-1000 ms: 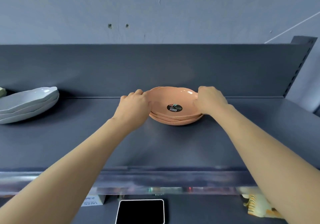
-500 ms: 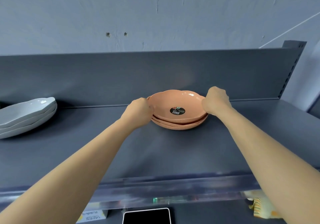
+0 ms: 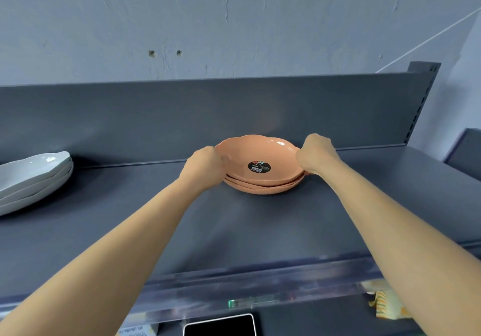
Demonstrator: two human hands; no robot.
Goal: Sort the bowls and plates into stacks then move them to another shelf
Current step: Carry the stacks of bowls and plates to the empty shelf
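Setting: looks like shop or stockroom. My evidence: dark grey metal gondola shelf (image 3: 260, 231) with slotted upright (image 3: 419, 106), clear price-strip rail (image 3: 260, 286) on front edge, product sticker (image 3: 259, 166) on top peach bowl (image 3: 260, 153), bare painted wall (image 3: 234, 23) behind.

A stack of bowls (image 3: 261, 171) sits on the shelf (image 3: 234, 226) near its back panel (image 3: 156, 122), right of centre. The left hand (image 3: 204, 165) grips the stack's left rim, the right hand (image 3: 316, 153) its right rim. Well apart to the left, a stack of plates (image 3: 31, 179) rests on the same shelf.
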